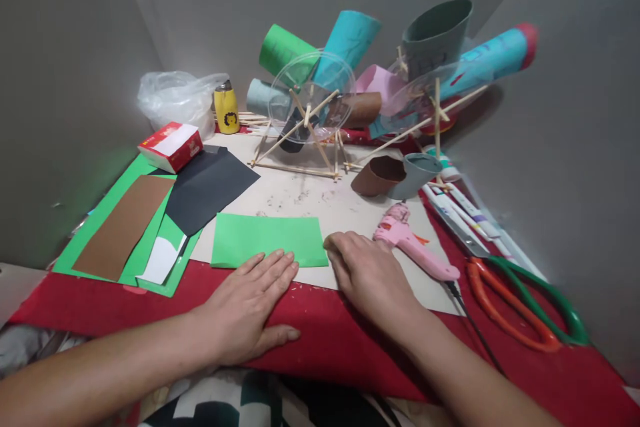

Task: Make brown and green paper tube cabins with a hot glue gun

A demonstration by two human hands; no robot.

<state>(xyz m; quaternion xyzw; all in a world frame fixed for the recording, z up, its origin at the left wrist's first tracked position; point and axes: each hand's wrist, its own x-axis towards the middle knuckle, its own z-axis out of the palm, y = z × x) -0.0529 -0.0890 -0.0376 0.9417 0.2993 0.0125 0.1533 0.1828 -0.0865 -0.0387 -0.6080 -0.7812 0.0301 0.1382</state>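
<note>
A green paper rectangle lies on a pale board in front of me. My left hand rests flat on its front edge, fingers stretched out and the thumb apart. At the paper's right edge, my right hand has its fingers curled, with thumb and forefinger closed on the corner. A pink glue gun lies just beyond that hand, nozzle pointing away. Behind the paper stands a wheel of clear plastic discs on a wooden-stick frame, with coloured paper tubes around it.
Large scissors and several markers lie on the right. Left are stacked green, brown and black sheets and a red box. A yellow lighter stands behind. A second stick-framed wheel stands back right.
</note>
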